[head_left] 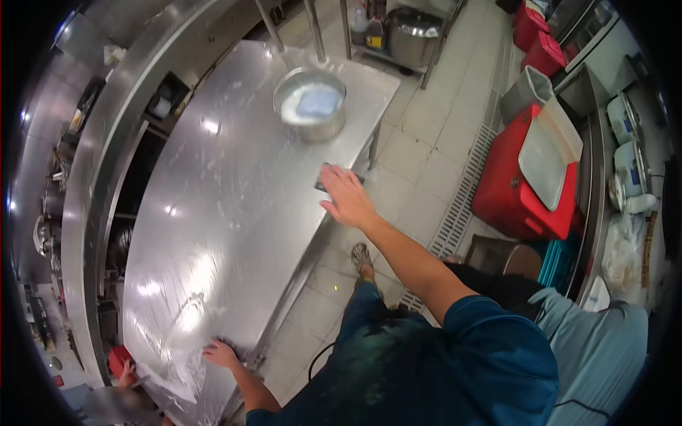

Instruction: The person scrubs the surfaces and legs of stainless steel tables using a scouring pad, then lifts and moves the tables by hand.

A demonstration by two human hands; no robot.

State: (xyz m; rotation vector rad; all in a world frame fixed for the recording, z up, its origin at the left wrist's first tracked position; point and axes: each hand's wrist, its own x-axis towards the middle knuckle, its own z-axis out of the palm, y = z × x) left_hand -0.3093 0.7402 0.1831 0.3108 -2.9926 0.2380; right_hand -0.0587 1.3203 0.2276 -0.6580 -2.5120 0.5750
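Note:
My right hand [348, 195] lies over a dark scouring pad [320, 185] near the right edge of a wet steel table [234, 170]. The pad's dark corners stick out on both sides of the fingers. My left hand [222, 353] rests on the table near its front end, fingers spread and holding nothing. Beside it, clear plastic film [174, 355] lies wrinkled on the steel. Farther along the table stands a metal pot [320, 131] with white suds and a light-blue cloth [320, 101] in it.
A raised steel shelf [106, 170] runs along the left side. On the right stand a red cooler box [497, 184], a grey bin [526, 92] and a floor drain grate [462, 206]. Another person's hand [126, 373] shows at lower left; a grey-clad person stands at lower right.

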